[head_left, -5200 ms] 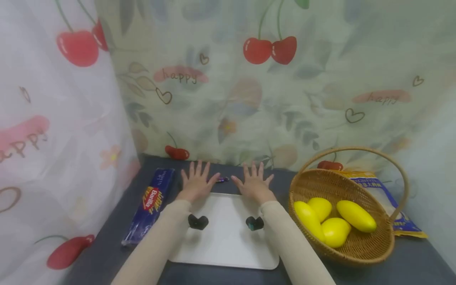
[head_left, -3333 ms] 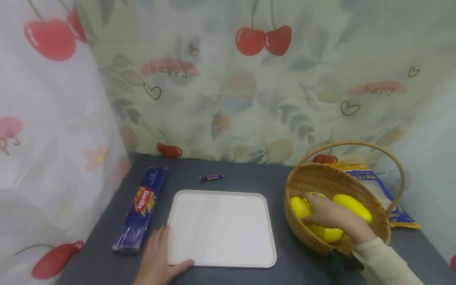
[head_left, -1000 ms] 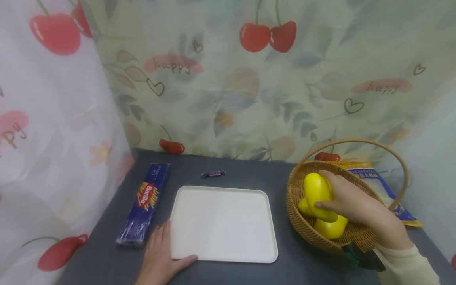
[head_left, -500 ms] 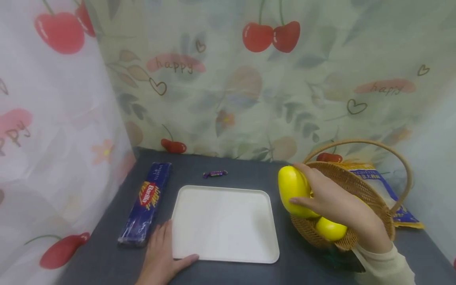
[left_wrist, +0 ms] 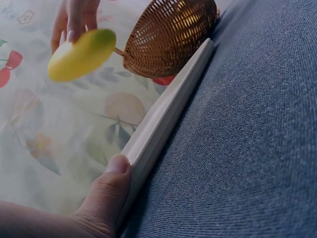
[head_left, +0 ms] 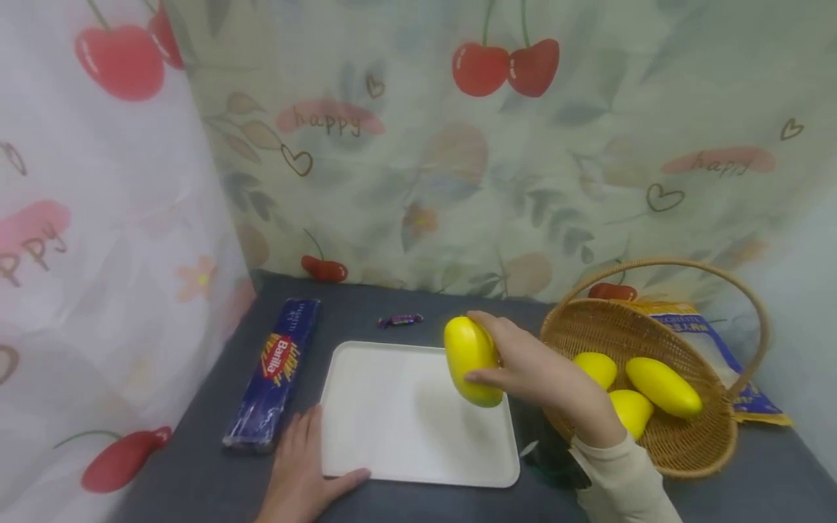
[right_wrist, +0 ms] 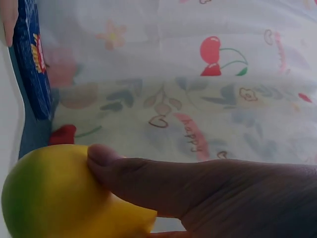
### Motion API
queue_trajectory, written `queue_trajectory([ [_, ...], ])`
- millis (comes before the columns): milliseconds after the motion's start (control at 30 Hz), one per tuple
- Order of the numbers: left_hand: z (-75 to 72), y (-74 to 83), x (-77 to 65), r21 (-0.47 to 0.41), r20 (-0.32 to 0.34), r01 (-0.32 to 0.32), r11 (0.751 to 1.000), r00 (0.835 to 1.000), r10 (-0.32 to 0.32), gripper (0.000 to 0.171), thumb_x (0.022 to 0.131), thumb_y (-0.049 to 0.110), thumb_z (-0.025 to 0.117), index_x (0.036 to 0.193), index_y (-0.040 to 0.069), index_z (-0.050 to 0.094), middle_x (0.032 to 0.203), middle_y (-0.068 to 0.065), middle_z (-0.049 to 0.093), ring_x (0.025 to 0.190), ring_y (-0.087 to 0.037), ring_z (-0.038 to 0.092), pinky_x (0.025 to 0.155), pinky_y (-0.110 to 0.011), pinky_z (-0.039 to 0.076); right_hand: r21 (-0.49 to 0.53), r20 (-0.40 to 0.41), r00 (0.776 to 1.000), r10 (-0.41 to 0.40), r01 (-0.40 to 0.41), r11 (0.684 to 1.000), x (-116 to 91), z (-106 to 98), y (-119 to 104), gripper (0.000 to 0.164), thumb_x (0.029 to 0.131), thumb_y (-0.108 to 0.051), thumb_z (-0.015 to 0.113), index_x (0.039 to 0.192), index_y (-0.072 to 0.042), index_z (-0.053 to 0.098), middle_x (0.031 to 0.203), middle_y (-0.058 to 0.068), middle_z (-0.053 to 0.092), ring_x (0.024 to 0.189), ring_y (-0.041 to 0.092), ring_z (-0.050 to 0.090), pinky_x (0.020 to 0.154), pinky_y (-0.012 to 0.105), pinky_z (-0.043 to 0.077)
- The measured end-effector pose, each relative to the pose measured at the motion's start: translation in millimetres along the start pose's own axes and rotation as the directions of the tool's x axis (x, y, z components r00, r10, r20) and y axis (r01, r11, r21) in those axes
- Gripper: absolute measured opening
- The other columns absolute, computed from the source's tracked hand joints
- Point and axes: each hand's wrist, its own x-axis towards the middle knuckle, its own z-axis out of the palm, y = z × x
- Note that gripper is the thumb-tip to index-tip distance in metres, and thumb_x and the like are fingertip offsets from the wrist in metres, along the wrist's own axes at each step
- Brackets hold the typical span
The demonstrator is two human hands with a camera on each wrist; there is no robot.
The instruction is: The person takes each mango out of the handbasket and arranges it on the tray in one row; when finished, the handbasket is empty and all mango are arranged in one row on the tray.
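Note:
My right hand holds a yellow mango in the air over the right part of a white tray, thumb on the near side and fingers behind. In the right wrist view the thumb presses on the mango, whose end is green. My left hand lies at the tray's front left corner, fingers straight along the left side. Its thumb touches the front edge of the tray in the left wrist view. Three more mangoes lie in the wicker basket.
A blue pack of spaghetti lies left of the tray. Behind the tray is a small purple wrapped candy. A blue and yellow bag lies behind the basket, whose tall handle arches up. A printed curtain closes off the back.
My right hand reached into the basket, took hold of a mango, lifted it out and carried it left over the tray. My left hand moved from behind the tray to its front left corner.

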Motion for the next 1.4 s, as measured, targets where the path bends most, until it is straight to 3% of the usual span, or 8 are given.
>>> queue_trajectory([
  [167, 0.5, -1.0, 0.2, 0.005, 0.012, 0.018, 1.0, 1.0, -0.018, 0.127, 0.049, 0.084, 0.05, 0.139, 0.001, 0.019, 0.138, -0.021, 0.03, 0.127, -0.04, 0.019, 0.102, -0.057, 0.019, 0.084, 0.006, 1.0, -0.031, 0.03, 0.996, 19.8, 30.1, -7.7, 0.079, 0.074, -0.04, 0.068, 0.138, -0.017, 0.027, 0.117, 0.001, 0.047, 0.091, 0.012, 0.049, 0.074, 0.026, 0.046],
  [367, 7.5, -4.7, 3.0, 0.011, -0.057, -0.037, 0.999, 0.998, 0.038, 0.124, 0.05, 0.084, 0.051, 0.138, 0.001, 0.022, 0.137, -0.019, 0.032, 0.126, -0.038, 0.023, 0.102, -0.054, 0.02, 0.206, -0.031, 0.998, -0.052, 0.057, 0.977, 42.9, 67.5, -12.2, 0.081, 0.074, -0.044, 0.067, 0.139, -0.018, 0.025, 0.123, -0.002, 0.045, 0.096, 0.01, 0.05, 0.072, 0.022, 0.048],
  [600, 7.8, -2.2, 4.5, 0.014, -0.058, -0.034, 0.999, 0.998, 0.035, 0.124, 0.05, 0.084, 0.051, 0.139, 0.003, 0.02, 0.139, -0.017, 0.03, 0.128, -0.036, 0.021, 0.103, -0.055, 0.019, 0.209, -0.019, 0.999, -0.037, 0.04, 0.977, 76.0, 105.0, -14.6, 0.081, 0.073, -0.05, 0.065, 0.137, -0.017, 0.028, 0.126, 0.001, 0.046, 0.102, 0.014, 0.05, 0.084, 0.032, 0.046],
  [767, 5.7, -1.5, 4.6, 0.012, -0.049, -0.027, 1.0, 0.998, 0.027, 0.123, 0.051, 0.083, 0.052, 0.14, 0.003, 0.02, 0.14, -0.017, 0.03, 0.128, -0.036, 0.02, 0.103, -0.055, 0.019, 0.237, -0.001, 1.0, -0.012, 0.012, 0.971, 99.0, 130.5, -19.5, 0.081, 0.073, -0.053, 0.063, 0.137, -0.017, 0.029, 0.127, 0.002, 0.047, 0.103, 0.016, 0.051, 0.086, 0.034, 0.046],
  [1033, 7.8, -4.4, 4.8, 0.026, -0.02, -0.001, 1.0, 1.0, 0.002, 0.125, 0.05, 0.085, 0.049, 0.141, 0.005, 0.017, 0.14, -0.016, 0.028, 0.13, -0.036, 0.018, 0.104, -0.054, 0.018, 0.306, 0.017, 1.0, 0.023, -0.027, 0.952, 117.9, 152.9, -26.9, 0.078, 0.074, -0.053, 0.062, 0.135, -0.014, 0.033, 0.122, 0.006, 0.052, 0.102, 0.018, 0.053, 0.085, 0.035, 0.047],
  [1267, 6.2, -5.9, 2.7, 0.037, -0.028, -0.002, 0.999, 1.0, 0.003, 0.125, 0.05, 0.084, 0.05, 0.14, 0.003, 0.019, 0.139, -0.019, 0.03, 0.128, -0.037, 0.02, 0.102, -0.055, 0.021, 0.396, 0.063, 0.993, 0.098, -0.115, 0.911, 126.4, 169.9, -24.2, 0.078, 0.071, -0.062, 0.058, 0.132, -0.017, 0.039, 0.115, 0.008, 0.057, 0.095, 0.018, 0.055, 0.075, 0.033, 0.048],
  [1400, 6.1, -7.2, 1.3, 0.041, -0.046, -0.009, 0.999, 0.999, 0.01, 0.124, 0.051, 0.084, 0.05, 0.139, 0.003, 0.021, 0.138, -0.019, 0.031, 0.128, -0.037, 0.022, 0.103, -0.054, 0.021, 0.372, 0.037, 0.992, 0.118, -0.124, 0.92, 128.1, 175.3, -28.3, 0.079, 0.071, -0.065, 0.055, 0.132, -0.017, 0.039, 0.119, 0.008, 0.056, 0.1, 0.019, 0.055, 0.082, 0.036, 0.047],
])
